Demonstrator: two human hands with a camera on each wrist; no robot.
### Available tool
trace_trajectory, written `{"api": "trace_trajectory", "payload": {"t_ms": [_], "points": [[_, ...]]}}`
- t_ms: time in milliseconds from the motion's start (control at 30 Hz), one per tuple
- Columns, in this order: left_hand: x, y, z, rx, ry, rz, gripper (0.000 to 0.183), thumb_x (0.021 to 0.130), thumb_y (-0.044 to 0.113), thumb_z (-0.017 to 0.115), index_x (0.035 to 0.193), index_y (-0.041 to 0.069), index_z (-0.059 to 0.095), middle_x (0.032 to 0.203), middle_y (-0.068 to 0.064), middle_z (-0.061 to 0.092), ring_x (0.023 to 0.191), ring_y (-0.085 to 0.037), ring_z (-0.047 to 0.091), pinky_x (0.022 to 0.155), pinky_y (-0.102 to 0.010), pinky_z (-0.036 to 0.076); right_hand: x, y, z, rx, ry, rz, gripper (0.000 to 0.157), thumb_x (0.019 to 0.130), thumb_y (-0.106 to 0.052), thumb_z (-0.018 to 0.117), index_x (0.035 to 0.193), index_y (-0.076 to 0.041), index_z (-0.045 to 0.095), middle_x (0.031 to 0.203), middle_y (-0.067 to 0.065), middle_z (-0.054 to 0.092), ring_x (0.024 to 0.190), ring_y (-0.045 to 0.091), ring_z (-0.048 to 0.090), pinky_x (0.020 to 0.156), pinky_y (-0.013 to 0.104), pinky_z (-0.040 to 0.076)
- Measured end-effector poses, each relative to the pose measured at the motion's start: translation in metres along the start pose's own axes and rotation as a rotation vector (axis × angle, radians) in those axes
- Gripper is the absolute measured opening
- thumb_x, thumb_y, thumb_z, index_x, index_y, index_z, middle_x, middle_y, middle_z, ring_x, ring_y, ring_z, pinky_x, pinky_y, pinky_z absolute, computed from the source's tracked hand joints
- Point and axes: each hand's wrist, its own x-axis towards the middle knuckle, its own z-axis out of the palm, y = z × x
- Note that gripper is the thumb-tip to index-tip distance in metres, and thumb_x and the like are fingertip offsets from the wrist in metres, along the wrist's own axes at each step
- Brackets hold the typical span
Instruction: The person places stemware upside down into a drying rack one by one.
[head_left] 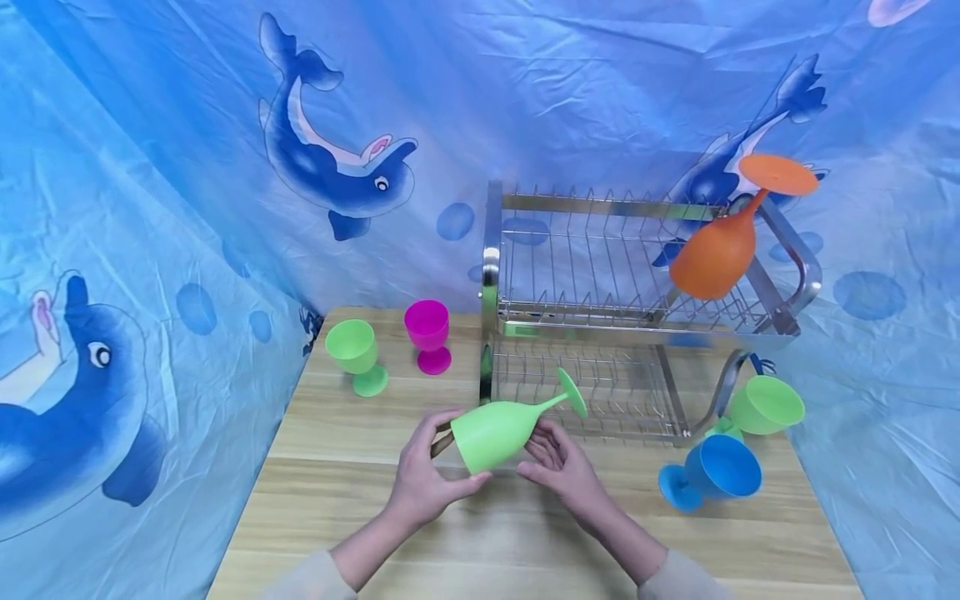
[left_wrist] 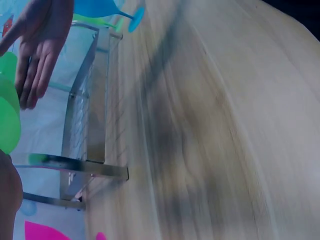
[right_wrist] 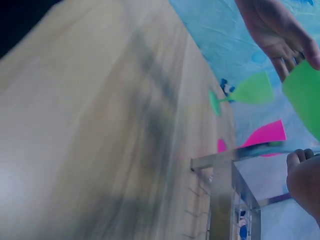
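Note:
A light green plastic goblet (head_left: pixel 495 432) is held tilted above the table, its mouth to the left and its stem and foot up to the right. My left hand (head_left: pixel 423 479) pinches it at the rim, with the thumb in front and fingers behind. Beside the stem end of the bowl is my right hand (head_left: pixel 566 475); in the left wrist view this right hand (left_wrist: pixel 45 50) has its fingers extended, next to the green goblet (left_wrist: pixel 7 115). The right wrist view shows the left thumb against the goblet (right_wrist: pixel 305 95) near its rim.
A two-tier metal dish rack (head_left: pixel 645 333) stands behind the hands, an orange goblet (head_left: pixel 716 254) upside down on its upper tier. Left of it stand a green goblet (head_left: pixel 352 348) and a magenta one (head_left: pixel 427 327). A blue goblet (head_left: pixel 723 468) and another green goblet (head_left: pixel 765 407) are at right.

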Motion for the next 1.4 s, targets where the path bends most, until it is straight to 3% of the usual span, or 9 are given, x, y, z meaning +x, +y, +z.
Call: {"api": "trace_trajectory", "payload": {"t_ms": [200,467,800,967,1133,1267,1400], "points": [[0.002,0.001,0.009,-0.06,-0.003,-0.078,0.085,0.067,0.019,0.103,0.139,0.006,0.059,0.139,-0.003,0.065,0.127,-0.026,0.064,0.108,-0.038,0.056,0.017,-0.005,-0.001,0.068,0.058,-0.059,0.085,0.092,-0.002,0.08,0.16,0.007,0.031,0.164,0.027,0.039,0.155,0.039,0.037,0.12,0.024,0.039],[0.005,0.004,0.01,-0.123,-0.032,-0.166,0.088,0.068,0.017,0.102,0.142,0.004,0.056,0.142,-0.007,0.063,0.127,-0.03,0.065,0.108,-0.036,0.056,0.028,-0.01,-0.003,0.133,0.002,-0.163,0.074,0.092,-0.001,0.079,0.155,0.008,0.039,0.163,0.03,0.039,0.144,0.011,0.051,0.123,0.025,0.036],[0.008,0.005,0.011,-0.202,-0.07,-0.193,0.086,0.071,0.011,0.1,0.143,0.003,0.054,0.144,-0.011,0.061,0.125,-0.03,0.066,0.108,-0.034,0.056,0.03,-0.018,-0.001,0.132,0.022,-0.161,0.068,0.089,0.004,0.078,0.148,0.012,0.045,0.156,0.033,0.046,0.135,0.017,0.058,0.119,0.029,0.045],[0.008,0.006,0.012,-0.231,-0.114,-0.184,0.089,0.072,0.011,0.099,0.147,0.002,0.051,0.147,-0.011,0.057,0.127,-0.029,0.064,0.109,-0.037,0.055,0.025,-0.022,-0.004,0.09,0.073,-0.121,0.065,0.087,0.004,0.081,0.143,0.008,0.05,0.149,0.024,0.055,0.129,0.016,0.062,0.114,0.027,0.05],[0.01,0.008,0.008,-0.215,-0.168,-0.136,0.094,0.071,0.014,0.101,0.149,0.006,0.05,0.152,-0.017,0.055,0.133,-0.03,0.061,0.113,-0.037,0.053,0.018,-0.028,-0.008,0.06,0.063,-0.155,0.064,0.087,0.004,0.084,0.141,0.009,0.052,0.149,0.03,0.054,0.128,0.015,0.063,0.112,0.027,0.051],[0.016,0.013,-0.004,-0.19,-0.201,-0.068,0.095,0.069,0.014,0.102,0.149,0.007,0.052,0.15,-0.021,0.057,0.137,-0.033,0.058,0.114,-0.038,0.051,0.01,-0.033,-0.013,0.019,0.038,-0.177,0.062,0.088,0.003,0.083,0.142,0.009,0.052,0.15,0.031,0.053,0.129,0.015,0.064,0.111,0.029,0.053],[0.031,0.027,-0.025,-0.102,-0.216,-0.01,0.092,0.069,0.02,0.102,0.147,0.006,0.054,0.147,-0.016,0.061,0.136,-0.036,0.06,0.113,-0.041,0.052,0.001,-0.039,-0.023,-0.025,0.038,-0.162,0.061,0.089,0.003,0.083,0.143,0.008,0.054,0.148,0.025,0.057,0.128,0.013,0.064,0.107,0.027,0.056]]}}
